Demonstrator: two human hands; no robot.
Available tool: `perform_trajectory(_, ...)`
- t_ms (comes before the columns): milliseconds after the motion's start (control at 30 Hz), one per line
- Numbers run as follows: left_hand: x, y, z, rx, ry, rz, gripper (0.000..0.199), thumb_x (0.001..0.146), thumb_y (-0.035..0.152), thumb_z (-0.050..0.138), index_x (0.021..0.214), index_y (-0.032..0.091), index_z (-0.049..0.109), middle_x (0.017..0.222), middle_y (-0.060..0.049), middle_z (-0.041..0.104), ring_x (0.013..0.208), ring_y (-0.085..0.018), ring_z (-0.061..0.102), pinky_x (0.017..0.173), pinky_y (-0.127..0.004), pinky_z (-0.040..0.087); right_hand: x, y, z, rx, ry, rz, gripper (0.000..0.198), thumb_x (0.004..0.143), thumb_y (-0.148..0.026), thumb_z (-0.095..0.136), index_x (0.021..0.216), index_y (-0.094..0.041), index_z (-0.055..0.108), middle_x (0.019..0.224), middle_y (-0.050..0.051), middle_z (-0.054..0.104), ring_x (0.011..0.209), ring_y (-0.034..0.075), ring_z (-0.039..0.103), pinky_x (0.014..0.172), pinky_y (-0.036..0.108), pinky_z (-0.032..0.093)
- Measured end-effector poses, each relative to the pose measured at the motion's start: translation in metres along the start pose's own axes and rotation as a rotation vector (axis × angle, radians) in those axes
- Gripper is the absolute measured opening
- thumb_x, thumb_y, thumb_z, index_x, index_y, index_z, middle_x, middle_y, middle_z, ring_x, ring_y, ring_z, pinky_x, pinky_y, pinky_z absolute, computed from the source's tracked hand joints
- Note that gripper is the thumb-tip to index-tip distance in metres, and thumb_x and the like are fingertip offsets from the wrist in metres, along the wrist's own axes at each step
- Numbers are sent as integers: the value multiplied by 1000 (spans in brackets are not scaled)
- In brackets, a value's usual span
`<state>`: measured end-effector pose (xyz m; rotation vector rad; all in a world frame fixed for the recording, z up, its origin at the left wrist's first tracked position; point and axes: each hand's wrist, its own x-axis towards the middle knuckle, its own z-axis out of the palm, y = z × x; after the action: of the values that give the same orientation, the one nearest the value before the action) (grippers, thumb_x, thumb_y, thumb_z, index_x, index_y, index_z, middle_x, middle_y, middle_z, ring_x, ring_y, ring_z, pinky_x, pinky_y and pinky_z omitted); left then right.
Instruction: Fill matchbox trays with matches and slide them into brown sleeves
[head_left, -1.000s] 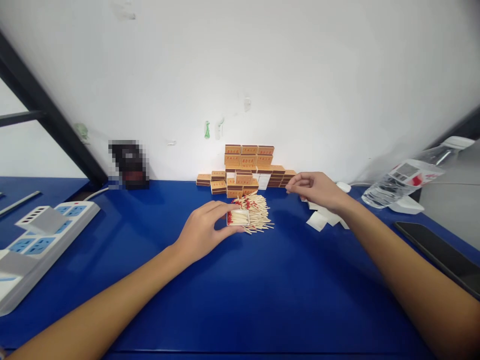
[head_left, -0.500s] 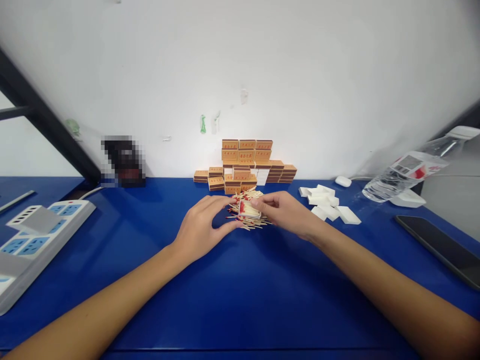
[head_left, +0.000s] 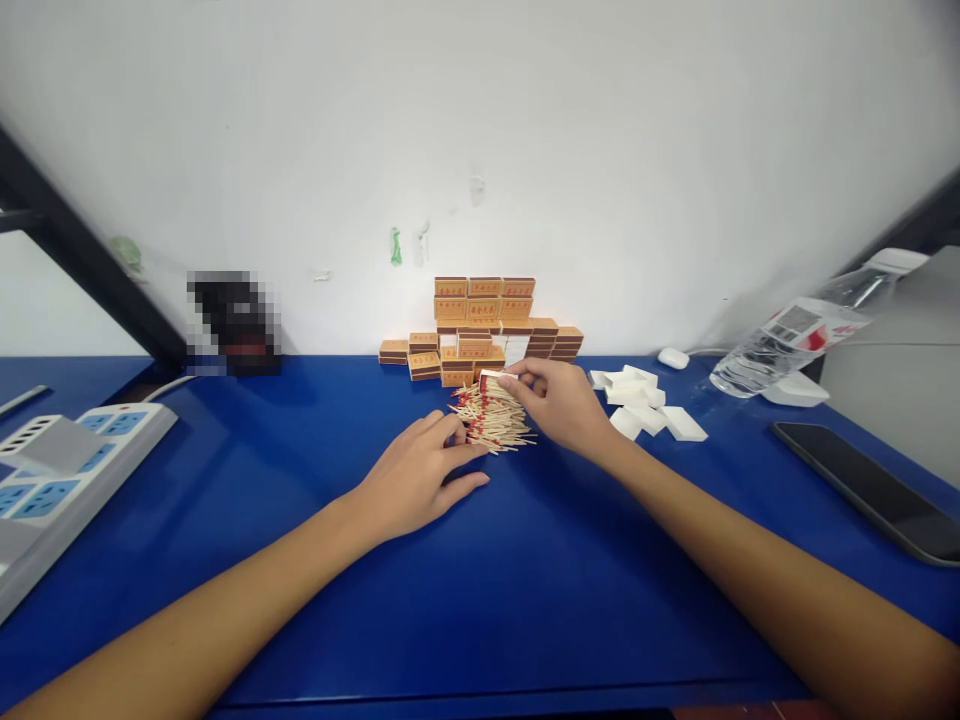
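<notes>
A heap of loose red-tipped matches (head_left: 501, 425) lies on the blue table. At its left and near side is my left hand (head_left: 420, 468), fingers apart and fingertips by the match ends. My right hand (head_left: 559, 400) pinches a white matchbox tray (head_left: 495, 375) tilted up at the heap's far edge; matches show at its open face, and part of it is hidden by the fingers. Just behind, orange matchboxes (head_left: 484, 309) are stacked against the wall, with a single matchbox (head_left: 474, 346) at the front of the stack.
Several white matchbox trays (head_left: 684, 424) lie to the right. Farther right are a tilted plastic bottle (head_left: 795, 330), a phone (head_left: 870, 490) and a white earphone case (head_left: 673, 358). A power strip (head_left: 82, 480) with a plugged-in adapter stands on the left.
My right hand has moved the tray away from me, tipping it from lying flat to tilted. My left hand has drawn back from the tray to the heap's near left side.
</notes>
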<state>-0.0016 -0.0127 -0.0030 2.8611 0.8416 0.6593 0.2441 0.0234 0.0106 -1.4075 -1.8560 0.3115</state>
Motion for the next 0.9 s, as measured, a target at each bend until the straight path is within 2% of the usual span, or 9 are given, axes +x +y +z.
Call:
perform_trajectory(200,-1,1,2,24,-28,-17,38,105,43,55,133,22,70,104,-8,59,95,-24,54,87,-41,50,-3,4,3,-70,57,-88,21,96,-38,66,97,-20,77,73,2,70,63,17,58,63,30,39)
perform_trajectory(367,-3,2,2,24,-35,-27,39,105,43,55,134,22,69,104,-8,60,94,-23,55,88,-42,51,-6,8,3,-209,118,-301,23,102,-37,60,105,-20,75,85,5,73,71,18,64,67,31,45)
perform_trajectory(433,-3,2,2,20,-33,-29,38,105,43,55,135,23,69,104,-8,60,94,-23,55,88,-42,51,-9,10,4,-275,113,-343,27,105,-39,56,109,-21,75,90,6,75,76,19,66,68,31,45)
perform_trajectory(633,-2,2,3,21,-40,-36,38,105,42,55,135,23,68,105,-9,60,95,-25,56,87,-43,52,-13,9,5,-392,103,-359,38,110,-44,44,121,-23,75,96,8,77,89,21,70,72,31,45)
perform_trajectory(900,-3,3,1,31,-56,-42,38,106,42,52,136,23,67,105,-9,60,96,-25,55,89,-45,52,-14,4,-1,-400,138,-395,38,110,-42,45,122,-23,75,102,9,79,93,22,71,77,32,47)
